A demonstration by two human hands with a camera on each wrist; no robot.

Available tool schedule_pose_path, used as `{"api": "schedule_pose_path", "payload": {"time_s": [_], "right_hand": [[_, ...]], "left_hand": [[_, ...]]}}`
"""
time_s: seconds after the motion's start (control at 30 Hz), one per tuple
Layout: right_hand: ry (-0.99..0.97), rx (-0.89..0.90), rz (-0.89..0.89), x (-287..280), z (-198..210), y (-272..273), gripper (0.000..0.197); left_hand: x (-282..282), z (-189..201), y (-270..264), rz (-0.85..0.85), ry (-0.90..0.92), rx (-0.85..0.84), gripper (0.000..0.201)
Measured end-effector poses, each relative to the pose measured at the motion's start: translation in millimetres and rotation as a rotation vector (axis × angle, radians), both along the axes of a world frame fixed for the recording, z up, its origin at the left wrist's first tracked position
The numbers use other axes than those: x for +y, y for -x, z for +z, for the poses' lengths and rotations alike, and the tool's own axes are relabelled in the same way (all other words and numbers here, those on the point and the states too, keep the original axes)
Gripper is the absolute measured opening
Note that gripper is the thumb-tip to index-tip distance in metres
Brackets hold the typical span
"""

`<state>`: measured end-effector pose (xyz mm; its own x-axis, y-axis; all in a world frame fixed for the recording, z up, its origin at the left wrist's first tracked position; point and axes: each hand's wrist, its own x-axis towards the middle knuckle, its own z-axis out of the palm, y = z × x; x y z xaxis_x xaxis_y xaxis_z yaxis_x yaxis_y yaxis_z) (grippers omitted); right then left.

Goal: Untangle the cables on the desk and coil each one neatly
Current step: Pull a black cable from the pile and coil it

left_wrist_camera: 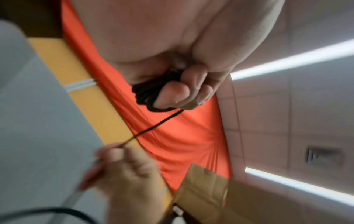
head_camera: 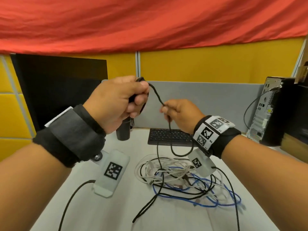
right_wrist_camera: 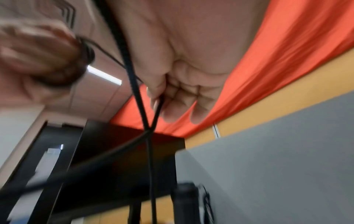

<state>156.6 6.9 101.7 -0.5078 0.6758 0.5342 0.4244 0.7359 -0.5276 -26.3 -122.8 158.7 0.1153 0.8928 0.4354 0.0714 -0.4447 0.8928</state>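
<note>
Black cable (head_camera: 156, 95), left hand (head_camera: 116, 104) coiling, right hand (head_camera: 181, 112) pinching

- Two hands are showing: left hand (head_camera: 116, 104), right hand (head_camera: 181, 112).
- One black cable (head_camera: 156, 95) is running between them.
- One tangle (head_camera: 180, 177) of white, blue and black cables is lying on one desk (head_camera: 116, 214); its cable count cannot be told.
- One keyboard (head_camera: 168, 136), one monitor (head_camera: 58, 87), one computer tower (head_camera: 266, 110).

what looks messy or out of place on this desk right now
The tangle of white, blue and black cables heaped before the keyboard stands out. The left hand holds a small coil of black cable; the right hand pinches its loose run.
</note>
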Motion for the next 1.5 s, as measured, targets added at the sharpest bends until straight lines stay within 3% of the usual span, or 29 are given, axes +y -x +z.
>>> {"api": "schedule_pose_path", "payload": {"time_s": [0.17,0.27,0.4,0.53,0.6,0.63,0.7,0.77,0.8,0.9,1.07,1.13,1.2,1.27,1.3,1.37,1.43,1.5], "right_hand": [[0.036,-0.28,-0.195,6,-4,-5,0.025],[0.166,-0.407,-0.27,13,-9,-16,0.025],[0.173,-0.465,-0.335,15,-22,-25,0.024],[0.272,-0.655,-0.491,19,-27,-30,0.023],[0.269,-0.697,-0.493,15,-23,-29,0.024],[0.262,-0.633,-0.452,12,-18,-29,0.04],[0.275,-0.285,-0.257,-3,-2,-24,0.064],[0.282,0.072,0.016,-18,18,-14,0.052],[0.308,0.164,0.133,-23,27,-9,0.039],[0.374,0.272,0.257,-31,43,3,0.015],[0.234,0.343,0.05,-19,30,5,0.015],[0.232,0.292,0.026,-20,8,8,0.021],[0.224,0.139,0.085,-27,-13,13,0.022],[0.231,0.016,0.181,-36,-21,17,0.017],[0.213,-0.04,0.201,-39,-19,18,0.016],[0.119,-0.157,0.176,-40,-8,15,0.015],[-0.018,-0.249,0.111,-38,5,10,0.015],[-0.089,-0.249,0.052,-33,16,4,0.013]], "left_hand": [[-2,6,-7,-0.239,0.068,-0.288,0.023],[-6,15,-5,-0.33,0.04,-0.384,0.018],[-5,24,-3,-0.258,0.0,-0.382,0.022],[-4,28,-1,-0.417,0.012,-0.513,0.018],[4,25,-3,-0.297,0.038,-0.496,0.019],[9,21,-5,-0.176,0.059,-0.441,0.021],[20,6,-11,0.018,0.116,-0.307,0.022],[25,-9,-14,0.073,0.169,-0.242,0.02],[27,-14,-14,0.072,0.187,-0.237,0.019],[29,-21,-16,-0.011,0.251,-0.317,0.021],[16,-20,-20,-0.451,0.438,-0.588,0.018],[12,-12,-22,-0.56,0.375,-0.677,0.017],[17,-6,-26,-0.452,0.231,-0.736,0.012],[29,-5,-30,-0.096,0.058,-0.582,0.013],[35,-8,-28,0.123,-0.015,-0.385,0.015],[45,-20,-20,0.45,-0.14,0.189,0.02],[49,-33,-10,0.526,-0.193,0.727,0.021],[48,-40,-3,0.481,-0.161,0.923,0.019]]}}
